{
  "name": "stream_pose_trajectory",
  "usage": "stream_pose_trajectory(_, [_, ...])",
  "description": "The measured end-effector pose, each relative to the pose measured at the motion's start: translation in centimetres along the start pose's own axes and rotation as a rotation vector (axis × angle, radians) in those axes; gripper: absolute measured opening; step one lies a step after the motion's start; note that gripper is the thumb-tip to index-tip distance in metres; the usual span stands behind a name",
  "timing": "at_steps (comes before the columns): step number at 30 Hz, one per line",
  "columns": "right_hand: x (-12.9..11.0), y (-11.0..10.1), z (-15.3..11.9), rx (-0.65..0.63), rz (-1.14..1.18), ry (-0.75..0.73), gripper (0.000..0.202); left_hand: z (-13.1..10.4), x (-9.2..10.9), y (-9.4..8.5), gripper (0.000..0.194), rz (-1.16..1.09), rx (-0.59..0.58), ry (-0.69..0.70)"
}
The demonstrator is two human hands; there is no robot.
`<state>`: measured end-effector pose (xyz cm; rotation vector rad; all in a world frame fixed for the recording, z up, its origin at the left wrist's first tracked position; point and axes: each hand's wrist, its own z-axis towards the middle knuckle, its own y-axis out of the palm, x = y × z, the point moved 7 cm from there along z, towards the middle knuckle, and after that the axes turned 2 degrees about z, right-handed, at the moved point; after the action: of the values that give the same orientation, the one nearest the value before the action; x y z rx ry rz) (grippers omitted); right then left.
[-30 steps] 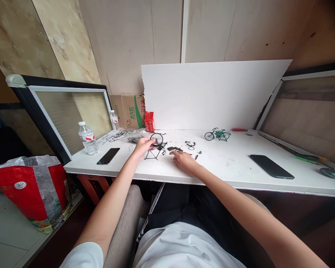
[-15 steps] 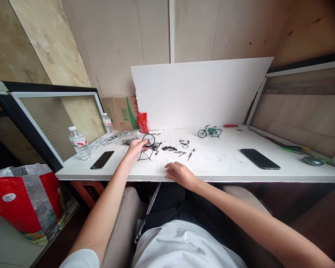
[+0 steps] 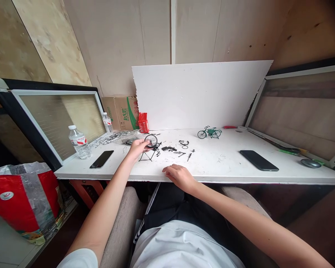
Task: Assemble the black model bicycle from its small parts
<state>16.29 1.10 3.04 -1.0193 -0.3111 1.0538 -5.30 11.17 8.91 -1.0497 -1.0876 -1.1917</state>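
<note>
My left hand (image 3: 138,149) is closed on a small black spoked wheel (image 3: 151,140), pinching its left side and holding it upright above the desk. Just below the wheel is a thin black bicycle frame piece (image 3: 145,159); whether the two are joined I cannot tell. My right hand (image 3: 181,177) rests at the desk's front edge, its fingers loosely bent, with nothing visible in them. Beyond it lie a black plastic part (image 3: 169,148), a ring-shaped part (image 3: 185,147) and a thin rod (image 3: 189,157). Farther back stands a green model bicycle (image 3: 209,132).
A phone (image 3: 102,159) and water bottle (image 3: 80,143) are on the left of the white desk (image 3: 209,169); another phone (image 3: 259,160) and a mouse (image 3: 310,163) are on the right. Black part sprues (image 3: 108,139), a red box (image 3: 143,123) and a carton (image 3: 120,113) sit behind.
The wheel in my left hand has shifted slightly right and turned a little. My right hand has moved slightly left and down, its fingers drawn closer together.
</note>
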Motion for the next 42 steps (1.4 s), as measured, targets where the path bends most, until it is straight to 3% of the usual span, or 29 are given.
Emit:
stream_pose_trajectory(5, [-0.6, -1.4, 0.3, -0.018, 0.133, 0.001, 0.029, -0.4, 0.4, 0.7, 0.033, 0.007, -0.033, 0.024])
stream_pose_trajectory(11, [-1.6, -6.3, 1.5, 0.146, 0.329, -0.059, 0.029, -1.0, 1.5, 1.4, 0.030, -0.035, -0.083, 0.081])
stream_pose_trajectory(16, [-2.5, -9.3, 2.7, 0.216, 0.332, -0.011, 0.021, -2.1, 3.0, 2.4, 0.028, -0.081, -0.123, 0.099])
stream_pose_trajectory(23, [-2.3, -12.2, 5.4, 0.273, 0.319, 0.084, 0.032, -3.7, 5.1, 3.6, 0.030, -0.095, -0.178, 0.156])
stream_pose_trajectory(29, [-2.6, -13.5, 5.4, 0.299, 0.458, 0.164, 0.032, -6.1, 7.1, 5.3, 0.035, -0.127, -0.269, 0.182])
stream_pose_trajectory(35, [-4.5, -15.0, 4.4, 0.289, 0.330, 0.117, 0.031, -8.7, 9.3, 6.7, 0.039, -0.102, -0.335, 0.273])
stream_pose_trajectory(42, [-5.0, -15.6, 4.1, 0.251, 0.320, 0.130, 0.035, -9.9, 9.9, 7.3, 0.040, -0.048, -0.387, 0.303])
